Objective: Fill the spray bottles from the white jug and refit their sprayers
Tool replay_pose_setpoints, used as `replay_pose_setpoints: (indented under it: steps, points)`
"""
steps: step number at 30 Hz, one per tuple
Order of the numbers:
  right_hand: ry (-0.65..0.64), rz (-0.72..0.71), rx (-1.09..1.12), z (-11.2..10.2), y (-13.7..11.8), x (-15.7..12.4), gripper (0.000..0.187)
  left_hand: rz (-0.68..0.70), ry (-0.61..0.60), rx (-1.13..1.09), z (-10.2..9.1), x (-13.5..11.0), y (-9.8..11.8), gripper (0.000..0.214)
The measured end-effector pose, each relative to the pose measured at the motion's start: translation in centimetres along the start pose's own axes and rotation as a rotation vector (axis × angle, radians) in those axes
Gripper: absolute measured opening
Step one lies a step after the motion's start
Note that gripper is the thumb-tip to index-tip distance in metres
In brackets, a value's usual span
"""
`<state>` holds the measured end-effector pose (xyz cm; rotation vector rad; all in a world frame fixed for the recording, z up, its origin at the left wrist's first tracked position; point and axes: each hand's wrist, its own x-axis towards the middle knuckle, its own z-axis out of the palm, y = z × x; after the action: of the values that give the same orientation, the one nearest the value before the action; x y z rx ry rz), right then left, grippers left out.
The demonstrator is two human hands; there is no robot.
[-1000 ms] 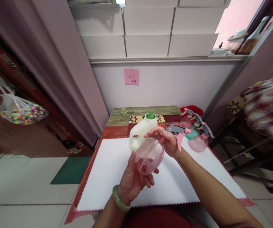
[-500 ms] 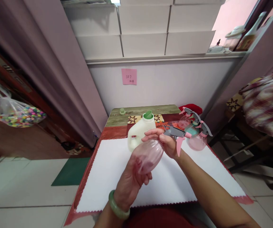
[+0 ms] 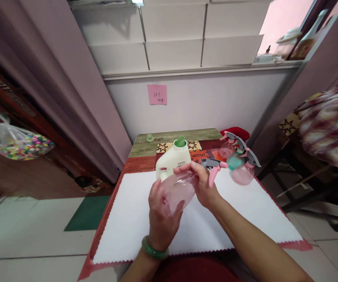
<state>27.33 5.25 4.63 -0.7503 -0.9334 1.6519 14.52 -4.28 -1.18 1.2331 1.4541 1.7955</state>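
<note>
- Before you is the table [image 3: 169, 134], largely covered by a white cloth [image 3: 124, 215]; your forearms hide part of it.
- To your left hangs a see-through bag [image 3: 20, 141] with many small multicoloured pieces inside; its handles run out of view.
- The cream jug [image 3: 171, 156] stands just beyond your hands, a green spout in its open mouth. Its walls hide any contents, and your hands and the bottle cover its lower part.
- Your pink spray bottle [image 3: 177, 192] is tilted above the cloth between both hands, its grey spray head pointing right. You can't tell whether liquid is inside.
- Your left hand [image 3: 161, 217] is curled around its base; some fingers are hidden.
- Your right hand [image 3: 206, 188] is closed around its neck, hiding the collar.
- At right, three more spray bottles [image 3: 243, 175] stand close together, the rear ones partly covered.
- The green cap [image 3: 150, 137] sits near the far left corner.
</note>
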Motion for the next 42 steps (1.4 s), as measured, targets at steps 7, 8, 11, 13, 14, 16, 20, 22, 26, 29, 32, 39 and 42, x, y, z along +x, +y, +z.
replay_pose_setpoints:
  steps: [7,8,11,13,14,16,20,22,26,29,32,39,42]
  points:
    - [0.021,-0.086,0.064,-0.2,0.8,-0.1,0.036,-0.351,0.017,-0.621,1.2,-0.6,2.4,0.095]
    - [0.003,-0.118,0.065,-0.2,0.8,-0.2,0.033,-0.48,0.018,-0.712,1.4,-0.5,2.9,0.088]
    - [-0.082,-0.181,0.038,-0.6,0.7,-0.4,0.025,-0.763,-0.142,-0.768,1.2,0.3,3.9,0.081]
    - [-0.121,-0.196,0.006,-0.9,0.5,-0.5,0.025,-0.863,-0.32,-0.682,0.7,0.7,3.9,0.082]
    - [-0.122,-0.199,-0.006,-1.1,0.4,-0.5,0.025,-0.874,-0.381,-0.624,0.5,0.8,3.7,0.082]
    - [-0.078,-0.189,-0.016,-1.3,0.3,-0.5,0.028,-0.756,-0.385,-0.495,0.0,0.7,3.1,0.076]
    - [0.088,-0.104,-0.019,-1.2,0.7,-0.2,0.035,-0.14,-0.15,-0.151,-0.5,0.6,1.3,0.062]
    - [0.175,-0.071,0.006,-1.1,1.3,-0.2,0.038,0.102,-0.133,-0.002,-0.8,0.9,0.4,0.055]
    - [0.192,-0.062,0.091,-0.8,1.9,-0.6,0.039,0.217,-0.168,0.073,-0.9,0.9,-0.4,0.038]
    - [0.103,-0.096,0.094,-0.8,1.7,-1.1,0.036,0.166,-0.1,-0.006,-0.3,0.1,0.1,0.07]
    - [0.023,-0.116,0.099,-0.8,1.4,-1.4,0.037,-0.001,-0.037,-0.185,0.4,-0.5,1.1,0.114]
    - [-0.059,-0.226,0.067,-1.5,1.0,-1.2,0.037,-0.711,-0.308,-0.537,-0.1,0.4,2.6,0.102]
    - [-0.133,-0.194,0.037,-1.9,0.6,-1.0,0.04,-0.808,-0.498,-0.418,-0.4,0.7,3.1,0.095]
